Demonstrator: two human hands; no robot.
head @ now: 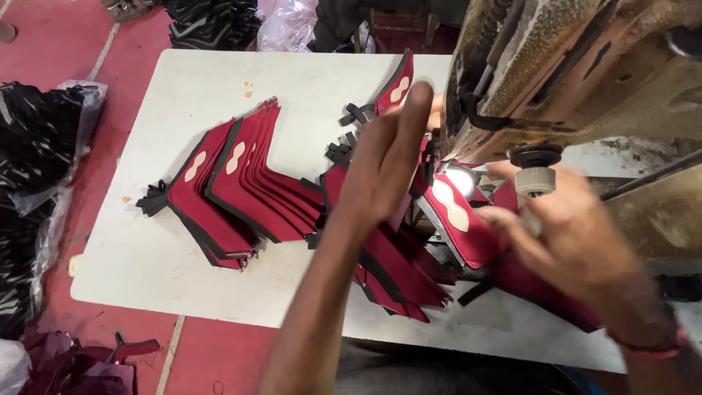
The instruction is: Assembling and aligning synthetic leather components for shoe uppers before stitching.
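Red fabric piece (464, 223), black-edged with a pale bow-shaped patch, lies right of centre under the head of a worn sewing machine (578, 73), lit by its small lamp. Right hand (567, 238), blurred, lies on the right end of this piece with fingers spread over the cloth; whether it pinches the cloth cannot be told. Left hand (391, 157), centre of frame, raised edge-on with fingers straight and together, holding nothing visible, standing just left of the piece and hiding part of it. A second like piece (395, 84) rises upright behind the left hand. Fanned stack of matching red pieces (241, 186), left of centre, black straps trailing at its left end; further pieces (398, 274) overlap below the left forearm. The machine fills the upper right and blocks the view beyond the needle area. Surface: white table (175, 95), lightly stained. Room: red floor (51, 51); black goods in clear plastic (36, 168) at the left edge; dark bundles (212, 22) at top; maroon scraps (73, 362) at lower left.
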